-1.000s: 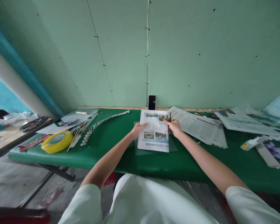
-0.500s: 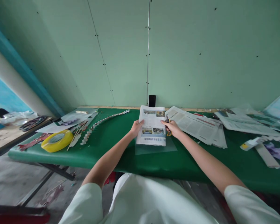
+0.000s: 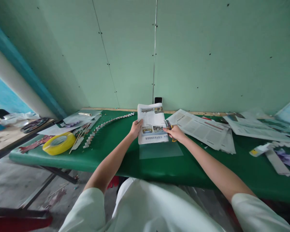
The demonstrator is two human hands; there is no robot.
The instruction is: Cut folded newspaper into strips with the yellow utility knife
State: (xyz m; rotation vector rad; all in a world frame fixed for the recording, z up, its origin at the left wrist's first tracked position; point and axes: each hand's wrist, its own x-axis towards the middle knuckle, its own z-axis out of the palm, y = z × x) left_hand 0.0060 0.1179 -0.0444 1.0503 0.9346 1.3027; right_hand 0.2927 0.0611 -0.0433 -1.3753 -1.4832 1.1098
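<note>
A folded newspaper (image 3: 151, 129) is held up, slightly tilted, in front of me over the green table. My left hand (image 3: 136, 128) pinches its left edge, thumb on top of the printed side. At the lower right edge is my right hand (image 3: 175, 132), closed around a utility knife (image 3: 168, 125) with yellow and dark parts. The right thumb also touches the paper; whether the blade is out cannot be made out. Under the newspaper a translucent sheet (image 3: 160, 152) lies flat on the table.
A phone (image 3: 158, 100) leans against the green wall. To the right lie loose newspapers (image 3: 203, 130), a glue bottle (image 3: 259, 149) and purple crumpled paper (image 3: 288, 158). On the left are a yellow tape roll (image 3: 59, 143), thin sticks (image 3: 79, 137) and a folded paper chain (image 3: 106, 124) on the green table (image 3: 99, 161).
The newspaper and my left hand have shifted left and slightly away from me, tilting the paper. My right hand, still with the knife, now grips nearer the paper's lower corner.
</note>
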